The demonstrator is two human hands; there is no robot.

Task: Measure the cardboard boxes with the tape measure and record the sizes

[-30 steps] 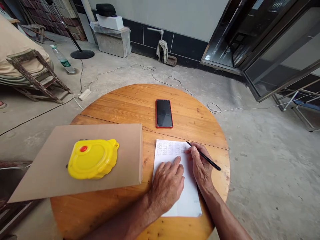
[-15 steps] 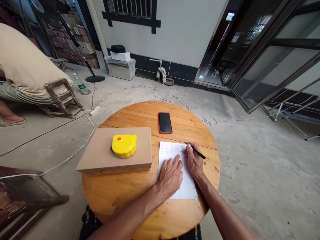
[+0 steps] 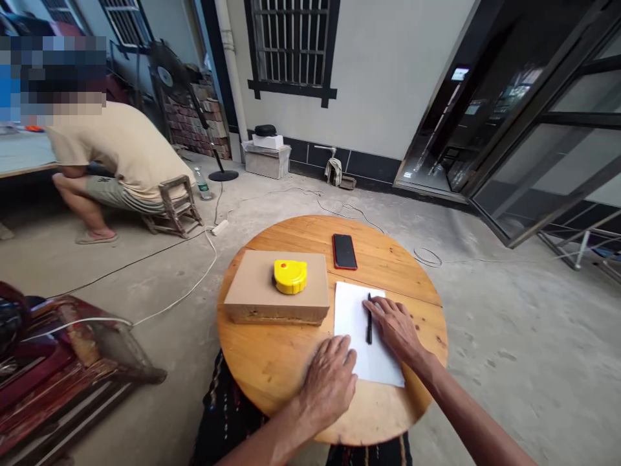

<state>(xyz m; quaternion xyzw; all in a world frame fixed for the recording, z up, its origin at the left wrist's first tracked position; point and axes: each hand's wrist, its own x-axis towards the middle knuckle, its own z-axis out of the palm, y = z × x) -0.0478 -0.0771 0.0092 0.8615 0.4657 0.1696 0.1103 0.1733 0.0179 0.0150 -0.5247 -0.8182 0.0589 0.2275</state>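
A white sheet of paper (image 3: 352, 336) lies on the round wooden table; I can make out no writing on it. My right hand (image 3: 395, 327) rests over its right side, fingertips closed across the upper part of a black pen (image 3: 369, 330). The pen points down the page towards me; my thumb is hidden. Palm down at the sheet's lower left edge, my left hand (image 3: 332, 375) holds nothing, its fingers lying loosely apart. A yellow tape measure (image 3: 290, 277) sits on a brown cardboard box (image 3: 252, 285) to the left.
A phone (image 3: 345, 251) in a red case lies near the far side of the round table (image 3: 272, 362). At left, another person (image 3: 130, 149) sits on a small chair (image 3: 177, 204). Cables (image 3: 194, 294) run over the floor. A wooden chair (image 3: 92, 349) stands close on my left.
My view has lifted and swung left, bringing the seated person into frame. The pen has turned from slanting across my right hand to lying along the page. Rows of writing no longer show.
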